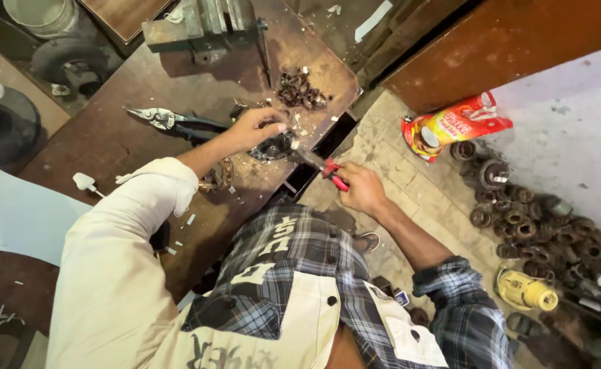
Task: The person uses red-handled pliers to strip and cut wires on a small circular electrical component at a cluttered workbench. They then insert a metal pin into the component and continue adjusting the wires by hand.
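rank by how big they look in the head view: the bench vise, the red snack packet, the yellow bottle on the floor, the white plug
1. bench vise
2. red snack packet
3. yellow bottle
4. white plug
The vise and packet look close in size, so their order is unsure.

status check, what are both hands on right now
Left hand pressing dark round part on workbench. Right hand gripping red-handled tool, tip at the part. Tin snips lie beside, apart.

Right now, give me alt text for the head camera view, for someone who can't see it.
The left hand pins a round dark metal part on a worn brown workbench while the right hand works red-handled pliers into it. Grey tin snips lie nearby; rusty rings heap on the floor.
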